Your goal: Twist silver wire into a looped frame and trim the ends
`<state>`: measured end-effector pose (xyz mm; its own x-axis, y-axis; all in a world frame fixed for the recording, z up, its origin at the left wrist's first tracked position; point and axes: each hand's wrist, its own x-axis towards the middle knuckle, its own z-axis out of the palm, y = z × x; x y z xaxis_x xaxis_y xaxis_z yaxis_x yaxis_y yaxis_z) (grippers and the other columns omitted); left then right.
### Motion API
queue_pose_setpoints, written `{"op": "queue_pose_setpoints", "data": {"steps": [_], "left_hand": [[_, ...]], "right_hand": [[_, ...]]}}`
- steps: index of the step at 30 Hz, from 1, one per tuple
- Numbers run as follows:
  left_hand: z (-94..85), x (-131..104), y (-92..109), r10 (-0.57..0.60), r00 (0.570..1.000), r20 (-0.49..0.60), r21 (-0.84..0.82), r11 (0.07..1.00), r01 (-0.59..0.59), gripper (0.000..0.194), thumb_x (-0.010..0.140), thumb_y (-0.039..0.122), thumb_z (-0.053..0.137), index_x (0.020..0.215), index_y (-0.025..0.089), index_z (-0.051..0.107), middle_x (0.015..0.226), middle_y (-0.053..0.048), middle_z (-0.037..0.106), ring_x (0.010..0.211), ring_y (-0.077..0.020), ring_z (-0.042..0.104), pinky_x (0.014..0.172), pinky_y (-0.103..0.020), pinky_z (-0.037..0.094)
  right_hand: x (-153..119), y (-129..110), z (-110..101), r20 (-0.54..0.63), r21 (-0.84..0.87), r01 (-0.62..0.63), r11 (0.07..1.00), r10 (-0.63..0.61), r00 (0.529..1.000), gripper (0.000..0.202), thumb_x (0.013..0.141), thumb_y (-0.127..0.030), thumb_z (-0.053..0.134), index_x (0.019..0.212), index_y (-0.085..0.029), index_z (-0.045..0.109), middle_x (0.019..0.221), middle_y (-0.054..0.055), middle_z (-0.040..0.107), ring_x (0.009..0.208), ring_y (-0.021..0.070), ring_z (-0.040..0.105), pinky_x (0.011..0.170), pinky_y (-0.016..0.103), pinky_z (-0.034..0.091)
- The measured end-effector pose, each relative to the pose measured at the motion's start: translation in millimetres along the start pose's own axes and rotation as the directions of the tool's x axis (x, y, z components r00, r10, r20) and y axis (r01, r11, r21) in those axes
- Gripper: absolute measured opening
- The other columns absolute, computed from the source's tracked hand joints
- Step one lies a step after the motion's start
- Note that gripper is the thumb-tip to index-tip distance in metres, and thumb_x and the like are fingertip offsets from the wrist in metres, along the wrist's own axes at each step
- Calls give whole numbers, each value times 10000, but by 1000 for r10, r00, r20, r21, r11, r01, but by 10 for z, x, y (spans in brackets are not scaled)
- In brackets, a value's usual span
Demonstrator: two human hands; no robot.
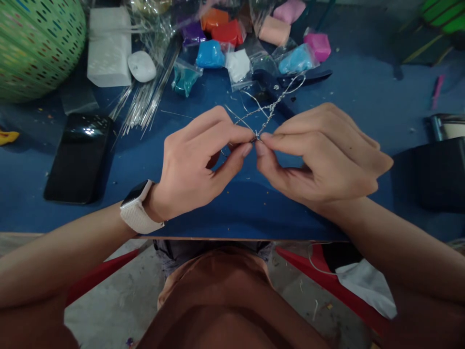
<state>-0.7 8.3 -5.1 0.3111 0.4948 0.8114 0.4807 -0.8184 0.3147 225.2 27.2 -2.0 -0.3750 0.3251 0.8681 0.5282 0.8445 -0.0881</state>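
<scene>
The pinched end of the twisted silver wire is hidden by the fingers of the left hand and right hand. Beyond the wire, the dark blue pliers are partly covered. The frame cuts off the round green perforated plastic basket far left of the wire and the black boxy object far right.

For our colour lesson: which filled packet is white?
The white packet lies between the blue packet and the pale blue packet; it alone is white, its neighbours brightly coloured.
</scene>
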Motion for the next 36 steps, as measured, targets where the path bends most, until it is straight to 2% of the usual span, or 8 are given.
{"op": "queue_pose_setpoints", "data": {"steps": [2,5,9,15,20,25,32,36], "left_hand": [[-1,-16,4,-21,999,24,35,999,20,136,1172,209,677,1130,232,804,913,-20,781,722,-126,708,661,-283,628],[-8,-30,7,-6,999,40,35,999,5,159,1186,229,647,1183,238,805,964,-41,802,839,-165,782,743,-315,675],[-16,-17,17,4,998,58,92,996,-9,160,1192,232,641,1150,230,795,937,-32,804,819,-150,790,659,-286,619],[-2,26,72,14,999,-33,31,999,-13,132,1132,167,703,1058,229,792,865,3,778,713,-121,734,627,-266,587],[-22,58,158,-159,987,6,-141,977,158,117,1006,87,803,978,201,797,839,35,767,609,-76,545,565,-256,485],[-58,69,197,-239,970,50,-124,962,243,147,1064,108,775,1016,236,826,846,37,754,630,-87,584,613,-269,512],[-21,41,124,-248,969,23,-117,961,249,114,1117,207,760,1051,255,840,862,31,758,629,-85,625,604,-261,530],[31,33,66,-149,988,-32,-80,986,146,84,1094,155,784,1049,200,839,843,20,750,632,-73,603,592,-238,501]], "right_hand": [[-7,-64,-1,-43,93,-111,989,115,992,199,1018,-178,806,955,-366,830,839,-17,848,714,248,797,696,441,666],[-32,-151,-9,122,211,-403,890,385,915,191,1120,-355,749,933,-359,786,874,22,831,816,277,811,815,484,692],[-60,-220,0,247,218,-546,809,496,832,254,1134,-515,750,961,-329,738,908,63,813,937,307,815,915,505,708],[0,-82,0,200,78,-323,943,303,932,104,1032,-428,812,943,-375,807,960,13,858,884,291,813,884,502,718],[90,88,-50,365,-27,-227,973,221,904,56,986,-436,856,976,-383,868,929,2,846,843,280,808,739,455,693],[50,44,-33,116,-155,39,987,-21,993,137,998,-239,743,1001,-358,811,872,-18,828,707,224,743,677,400,650],[49,-134,65,-1,68,-150,986,150,989,177,1071,-144,712,953,-274,731,804,-16,769,685,166,726,663,321,621],[60,-246,26,147,145,-460,876,441,886,242,1157,-331,691,917,-301,711,845,21,775,722,202,712,696,375,649]]}}
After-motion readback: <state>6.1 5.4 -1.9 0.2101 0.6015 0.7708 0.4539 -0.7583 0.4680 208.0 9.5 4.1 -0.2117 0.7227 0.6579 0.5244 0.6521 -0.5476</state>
